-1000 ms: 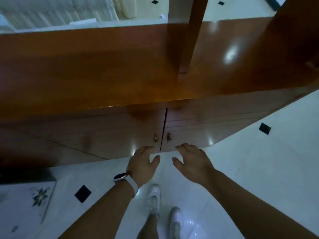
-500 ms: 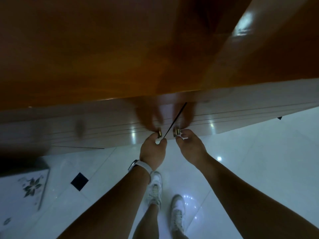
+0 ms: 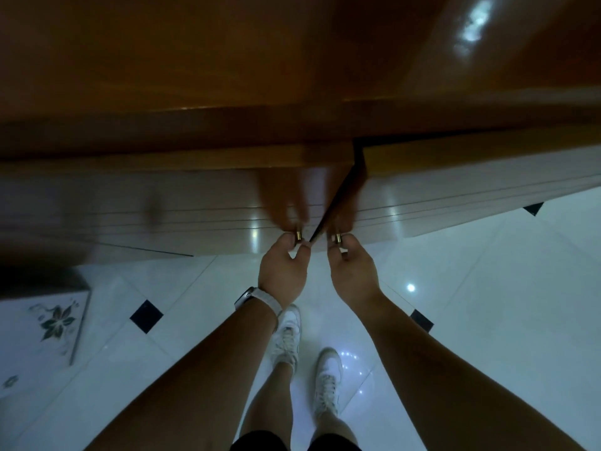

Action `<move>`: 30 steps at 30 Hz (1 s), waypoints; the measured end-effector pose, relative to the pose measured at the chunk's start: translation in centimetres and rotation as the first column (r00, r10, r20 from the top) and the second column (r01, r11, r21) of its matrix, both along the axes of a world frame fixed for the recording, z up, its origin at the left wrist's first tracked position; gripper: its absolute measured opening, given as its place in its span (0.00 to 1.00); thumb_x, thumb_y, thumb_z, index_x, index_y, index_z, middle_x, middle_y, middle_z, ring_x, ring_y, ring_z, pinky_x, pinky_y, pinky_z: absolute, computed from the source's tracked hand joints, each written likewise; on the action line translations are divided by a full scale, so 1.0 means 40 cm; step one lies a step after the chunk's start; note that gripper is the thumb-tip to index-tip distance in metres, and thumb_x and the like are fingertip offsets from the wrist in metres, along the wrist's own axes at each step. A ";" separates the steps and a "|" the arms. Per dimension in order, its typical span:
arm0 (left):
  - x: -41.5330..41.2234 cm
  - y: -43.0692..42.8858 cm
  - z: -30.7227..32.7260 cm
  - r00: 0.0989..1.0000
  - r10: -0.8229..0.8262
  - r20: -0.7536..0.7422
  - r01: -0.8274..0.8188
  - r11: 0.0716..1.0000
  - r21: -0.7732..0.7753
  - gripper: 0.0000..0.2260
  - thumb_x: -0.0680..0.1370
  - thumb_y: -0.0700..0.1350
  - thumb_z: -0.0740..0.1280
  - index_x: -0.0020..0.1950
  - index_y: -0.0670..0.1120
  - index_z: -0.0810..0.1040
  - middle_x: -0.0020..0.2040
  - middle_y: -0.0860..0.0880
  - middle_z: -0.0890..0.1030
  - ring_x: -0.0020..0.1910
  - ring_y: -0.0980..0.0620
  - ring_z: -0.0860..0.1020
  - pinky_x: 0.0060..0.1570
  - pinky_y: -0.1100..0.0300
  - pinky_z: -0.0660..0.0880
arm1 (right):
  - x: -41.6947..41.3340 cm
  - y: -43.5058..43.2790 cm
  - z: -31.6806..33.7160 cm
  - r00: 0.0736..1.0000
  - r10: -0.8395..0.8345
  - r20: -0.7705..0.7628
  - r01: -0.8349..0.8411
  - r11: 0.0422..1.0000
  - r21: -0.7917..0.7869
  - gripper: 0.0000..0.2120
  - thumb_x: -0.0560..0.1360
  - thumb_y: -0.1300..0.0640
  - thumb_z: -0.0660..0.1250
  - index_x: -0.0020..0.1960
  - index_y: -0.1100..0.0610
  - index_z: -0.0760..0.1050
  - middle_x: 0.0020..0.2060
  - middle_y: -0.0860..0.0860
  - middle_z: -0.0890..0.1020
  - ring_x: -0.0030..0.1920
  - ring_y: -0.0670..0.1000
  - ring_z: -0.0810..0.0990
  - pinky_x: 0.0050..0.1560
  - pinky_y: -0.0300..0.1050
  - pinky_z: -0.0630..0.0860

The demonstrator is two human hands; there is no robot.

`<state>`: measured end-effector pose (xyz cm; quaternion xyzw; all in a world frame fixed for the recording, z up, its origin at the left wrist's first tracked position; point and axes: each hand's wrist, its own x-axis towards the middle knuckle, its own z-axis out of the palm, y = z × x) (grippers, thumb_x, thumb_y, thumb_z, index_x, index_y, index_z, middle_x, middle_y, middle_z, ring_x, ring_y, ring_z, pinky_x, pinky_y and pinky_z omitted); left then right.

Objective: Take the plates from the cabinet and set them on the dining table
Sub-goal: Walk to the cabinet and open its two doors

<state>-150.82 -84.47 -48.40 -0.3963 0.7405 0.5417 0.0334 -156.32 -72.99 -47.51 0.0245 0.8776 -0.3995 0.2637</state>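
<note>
Both hands (image 3: 317,268), fingers (image 3: 286,239) pinching cabinet knobs (image 3: 337,238)

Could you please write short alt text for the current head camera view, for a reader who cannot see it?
Seen from above, the left hand and right hand each pinch a small brass knob on a wooden cabinet's double doors, which have parted slightly at the centre. Below are white sneakers on a glossy white tile floor.

Glossy brown cabinet (image 3: 195,92), brass knobs (image 3: 298,236), white floor (image 3: 487,304) with black diamonds.
</note>
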 end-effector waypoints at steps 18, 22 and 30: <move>0.248 0.111 0.034 0.998 0.020 0.068 -0.015 0.997 -0.077 0.08 0.77 0.47 0.68 0.54 0.45 0.77 0.49 0.50 0.79 0.48 0.53 0.75 0.46 0.64 0.66 | 0.150 0.224 0.009 0.976 0.207 0.061 -0.208 0.978 0.003 0.11 0.78 0.47 0.60 0.57 0.49 0.72 0.35 0.47 0.76 0.38 0.52 0.78 0.41 0.44 0.73; 0.303 0.125 0.050 0.993 -0.008 0.114 0.019 0.995 -0.100 0.10 0.76 0.47 0.68 0.55 0.46 0.75 0.49 0.51 0.78 0.50 0.52 0.75 0.48 0.62 0.66 | 0.185 0.278 0.016 0.966 0.250 0.069 -0.254 0.965 0.066 0.15 0.78 0.47 0.60 0.62 0.51 0.70 0.44 0.52 0.79 0.44 0.54 0.79 0.44 0.44 0.71; 0.417 0.142 0.049 0.991 0.004 0.132 0.012 0.993 -0.121 0.11 0.76 0.45 0.68 0.56 0.44 0.74 0.51 0.48 0.78 0.51 0.51 0.74 0.50 0.61 0.67 | 0.276 0.351 0.004 0.986 0.163 0.036 -0.165 0.983 0.081 0.16 0.75 0.48 0.65 0.61 0.51 0.68 0.49 0.50 0.78 0.48 0.52 0.78 0.47 0.44 0.69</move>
